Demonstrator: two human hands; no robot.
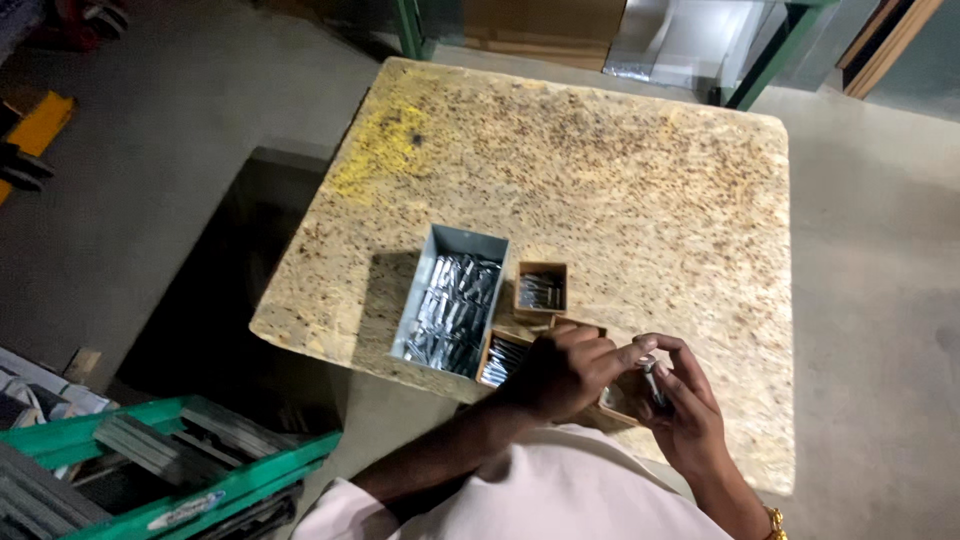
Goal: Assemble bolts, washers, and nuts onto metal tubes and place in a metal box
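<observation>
At the far left, green metal racking loaded with dark flat bars is seen on a grey concrete floor, with a yellow piece of equipment near the upper left edge. A speckled tan stone slab serves as the work surface; a yellow stain is seen near its upper left corner. On the slab, a long grey metal tray filled with shiny metal pieces is set with its long axis running away from the person, tilted slightly to the right. Just beside it, a small brown cardboard box of similar pieces is placed, and a second small brown box lies nearer, partly hidden by the left hand. The left hand is curled, its fingertips pinched on a small shiny metal piece held above the slab's near edge. That piece is held roughly upright; its exact direction cannot be told. The right hand is cupped beside it, fingers closed about the lower end. Behind the slab, green frame posts and cardboard sheets are seen.
</observation>
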